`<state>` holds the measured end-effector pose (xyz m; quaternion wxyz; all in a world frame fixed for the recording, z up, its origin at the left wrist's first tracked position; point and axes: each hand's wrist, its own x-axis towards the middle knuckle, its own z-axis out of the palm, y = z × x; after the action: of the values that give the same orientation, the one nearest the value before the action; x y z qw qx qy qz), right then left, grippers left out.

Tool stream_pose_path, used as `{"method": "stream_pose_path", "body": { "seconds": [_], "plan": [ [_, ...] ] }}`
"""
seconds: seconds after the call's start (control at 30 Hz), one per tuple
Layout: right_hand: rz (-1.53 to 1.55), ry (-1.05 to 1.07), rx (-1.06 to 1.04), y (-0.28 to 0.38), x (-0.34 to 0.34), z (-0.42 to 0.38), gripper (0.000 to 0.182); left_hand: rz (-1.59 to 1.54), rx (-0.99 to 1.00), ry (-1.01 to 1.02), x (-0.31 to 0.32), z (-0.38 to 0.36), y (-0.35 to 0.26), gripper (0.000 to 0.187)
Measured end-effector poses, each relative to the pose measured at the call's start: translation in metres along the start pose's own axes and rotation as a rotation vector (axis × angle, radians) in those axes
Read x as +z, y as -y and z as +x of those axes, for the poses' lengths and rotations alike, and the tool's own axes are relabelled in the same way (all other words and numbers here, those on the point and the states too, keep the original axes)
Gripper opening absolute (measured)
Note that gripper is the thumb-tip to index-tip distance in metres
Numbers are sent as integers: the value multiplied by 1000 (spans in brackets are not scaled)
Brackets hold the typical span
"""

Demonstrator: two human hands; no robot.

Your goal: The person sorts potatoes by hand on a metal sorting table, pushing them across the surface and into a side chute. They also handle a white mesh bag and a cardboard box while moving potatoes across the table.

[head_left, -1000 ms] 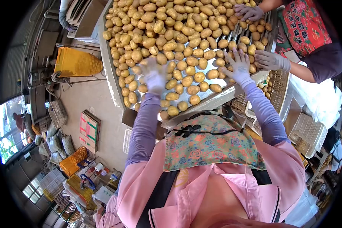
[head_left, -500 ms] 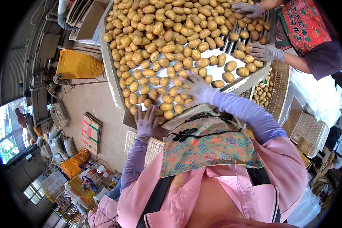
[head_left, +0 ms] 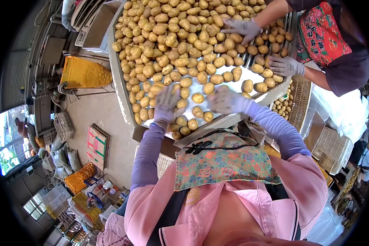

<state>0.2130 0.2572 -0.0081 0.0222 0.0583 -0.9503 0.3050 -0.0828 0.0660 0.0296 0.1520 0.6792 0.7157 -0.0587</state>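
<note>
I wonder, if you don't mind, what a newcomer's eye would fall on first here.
Most likely the big heap of potatoes at the top, spread over a metal table. Nearer the wearer, the gloved left hand and right hand are among the looser potatoes. A co-worker's red flowered apron stands out at upper right.

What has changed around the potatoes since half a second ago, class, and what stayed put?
The wearer's left hand has moved forward from the near edge of the table onto the potatoes; the wearer's right hand has shifted slightly right. The co-worker's right hand has reached left, further over the potatoes. Potatoes between the wearer's hands lie sparser. No hold or release is clear. The yellow sack and table stayed put.
</note>
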Motion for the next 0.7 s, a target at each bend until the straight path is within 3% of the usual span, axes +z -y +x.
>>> {"method": "stream_pose_path", "body": {
  "seconds": [0.07,0.13,0.17,0.2,0.27,0.3,0.33,0.37,0.43,0.47,0.5,0.53,0.63,0.7],
  "plan": [
    [548,-444,190,-39,-3,-21,33,-54,-150,-280,46,23,29,82],
    [-564,-528,449,-29,-60,-11,41,-232,-436,-252,20,71,6,83],
    [-557,-287,654,-32,-60,-9,57,-235,-599,-142,5,93,-12,84],
    [-556,-286,648,-30,-47,-2,57,-240,-620,-288,30,107,-18,83],
    [-555,-172,591,-18,-16,18,70,-354,-434,-507,60,102,-31,81],
    [-415,-44,649,-1,-14,26,80,-355,-450,-509,58,83,-38,81],
    [-479,4,591,6,-6,26,82,-267,-309,-448,50,53,-48,78],
    [-456,-65,508,7,-1,24,83,-180,-169,-383,48,24,-58,76],
    [-427,-131,431,13,4,17,83,-195,-118,-382,53,-28,-50,74],
    [-379,28,429,20,-1,14,83,-209,-59,-387,55,-55,-43,73],
    [-338,179,426,23,-4,14,84,-159,-61,-333,70,-78,-31,71],
    [-341,174,430,25,-2,17,84,-108,-58,-278,84,-100,-19,69],
    [-311,144,124,30,21,45,87,-45,-172,-247,76,-146,1,65],
    [-227,138,196,56,18,75,88,24,-325,-318,79,-153,25,68]
  ]
}}
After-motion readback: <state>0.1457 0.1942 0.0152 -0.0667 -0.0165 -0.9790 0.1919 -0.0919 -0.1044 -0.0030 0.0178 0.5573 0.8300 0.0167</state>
